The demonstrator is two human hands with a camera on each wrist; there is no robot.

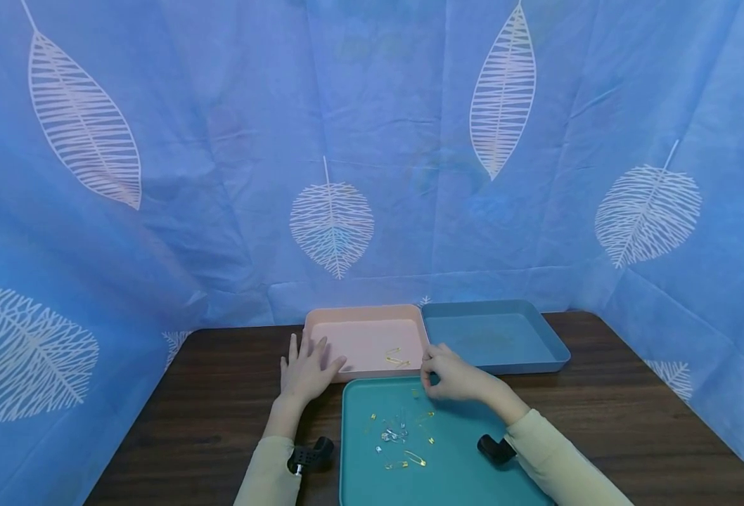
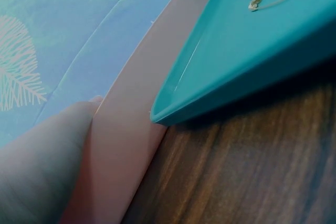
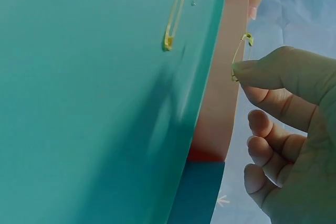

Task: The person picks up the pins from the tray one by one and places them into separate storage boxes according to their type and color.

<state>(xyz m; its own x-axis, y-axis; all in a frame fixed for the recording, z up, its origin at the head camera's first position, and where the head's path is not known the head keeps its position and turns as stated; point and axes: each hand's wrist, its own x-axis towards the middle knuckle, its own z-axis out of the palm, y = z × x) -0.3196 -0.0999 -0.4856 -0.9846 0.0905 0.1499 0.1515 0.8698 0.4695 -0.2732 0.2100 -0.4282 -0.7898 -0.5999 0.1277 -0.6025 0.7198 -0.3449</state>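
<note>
Between thumb and forefinger, my right hand (image 1: 451,374) pinches a gold safety pin (image 3: 235,59), seen in the right wrist view beside the pink tray's wall. In the head view that hand is over the back edge of the teal tray (image 1: 473,464), near the pink tray's front right corner. My left hand (image 1: 305,372) has its fingers spread at the left front corner of the pink tray (image 1: 353,339), thumb against its wall. Gold safety pins (image 1: 415,458) and silver safety pins (image 1: 394,434) lie scattered in the teal tray. A few gold safety pins (image 1: 397,360) lie in the pink tray.
A blue tray (image 1: 495,337) stands right of the pink one, side by side at the back of the dark wooden table (image 1: 220,400). The teal tray is in front of both. Blue leaf-patterned cloth (image 1: 397,211) hangs behind and at the sides.
</note>
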